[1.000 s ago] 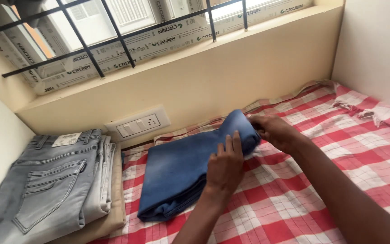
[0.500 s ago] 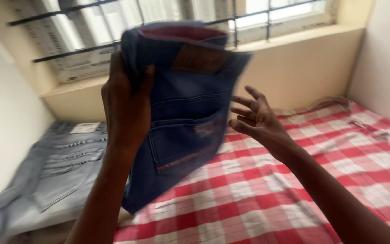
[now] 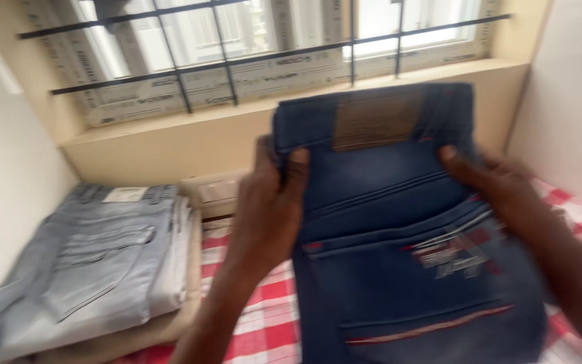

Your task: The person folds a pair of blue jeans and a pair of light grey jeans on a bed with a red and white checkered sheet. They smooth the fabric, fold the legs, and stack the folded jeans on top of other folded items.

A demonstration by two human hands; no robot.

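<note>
Since the earlier frame the dark blue jeans (image 3: 405,229) have swung round to face the camera, and the right hand (image 3: 500,189), then open and clear of them, has closed onto their right edge. Left hand (image 3: 271,202) is clamped shut on the left side below the waistband, thumb in front. The garment hangs above the red checked sheet (image 3: 257,296). Judged: even grips at equal height would keep it square. Far left edge: folded light grey jeans (image 3: 95,256); beyond, the barred window (image 3: 237,40)
</note>
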